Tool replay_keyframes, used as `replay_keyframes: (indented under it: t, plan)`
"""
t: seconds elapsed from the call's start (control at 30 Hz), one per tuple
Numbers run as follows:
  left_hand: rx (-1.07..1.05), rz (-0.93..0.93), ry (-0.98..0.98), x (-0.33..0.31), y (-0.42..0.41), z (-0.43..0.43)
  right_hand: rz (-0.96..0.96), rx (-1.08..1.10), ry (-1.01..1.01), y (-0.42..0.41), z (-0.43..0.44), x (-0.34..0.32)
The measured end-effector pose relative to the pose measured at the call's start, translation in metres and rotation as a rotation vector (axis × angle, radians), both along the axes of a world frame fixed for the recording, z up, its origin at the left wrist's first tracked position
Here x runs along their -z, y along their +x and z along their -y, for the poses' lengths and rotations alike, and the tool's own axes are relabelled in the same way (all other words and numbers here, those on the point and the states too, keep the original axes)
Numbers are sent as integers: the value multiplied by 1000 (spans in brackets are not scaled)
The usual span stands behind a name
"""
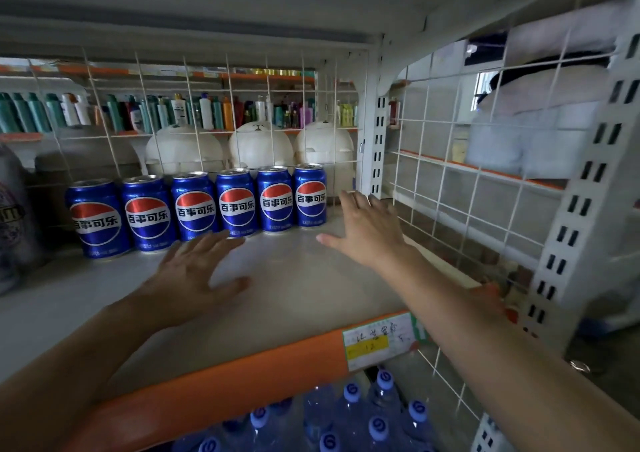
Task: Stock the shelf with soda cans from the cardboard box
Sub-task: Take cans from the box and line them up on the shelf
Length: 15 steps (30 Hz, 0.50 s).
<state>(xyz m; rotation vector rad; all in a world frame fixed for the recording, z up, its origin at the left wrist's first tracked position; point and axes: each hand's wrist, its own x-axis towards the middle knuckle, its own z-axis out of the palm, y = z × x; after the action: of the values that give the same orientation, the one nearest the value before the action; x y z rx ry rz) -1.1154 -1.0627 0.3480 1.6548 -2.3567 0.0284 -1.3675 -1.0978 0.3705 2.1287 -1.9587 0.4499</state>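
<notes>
Six blue Pepsi soda cans (197,206) are seen upright in a single row along the back of the shelf (304,289), long axes vertical, pull-tab tops up, red-white-blue logos turned toward the front. The row runs left to right, from the leftmost can (97,219) to the rightmost can (310,195), with neighbouring cans touching or nearly so. The row is backed by a white wire grid (207,81).

The left hand (194,271) is held palm down over the shelf in front of the row, fingers (221,240) straight and together, nothing gripped. Its fingertips are pointed at the bases of the middle cans and lie just short of them; contact cannot be told.

The right hand (367,230) is held palm down, fingers (349,202) spread and straight, nothing gripped. It is placed just right of the rightmost can, apart from it, thumb pointed left.

A gap is left between the rightmost can and the slotted white post (377,147). The right side is closed by a wire side panel (467,209). Bare grey shelf surface is seen between the row and the orange front strip (242,379), on which a paper price tag (381,342) is fixed. Blue-capped water bottles (349,413) are stored below.
</notes>
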Motion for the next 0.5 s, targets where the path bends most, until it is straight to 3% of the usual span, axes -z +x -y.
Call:
replay_keyframes:
  t: [0.27, 0.5]
  plan:
    - [180, 18, -269, -3, -8, -1, -27, 31, -44, -18, -63, 7]
    - [333, 166, -332, -17, -52, -20, -2, 72, -80, -44, -105, 26]
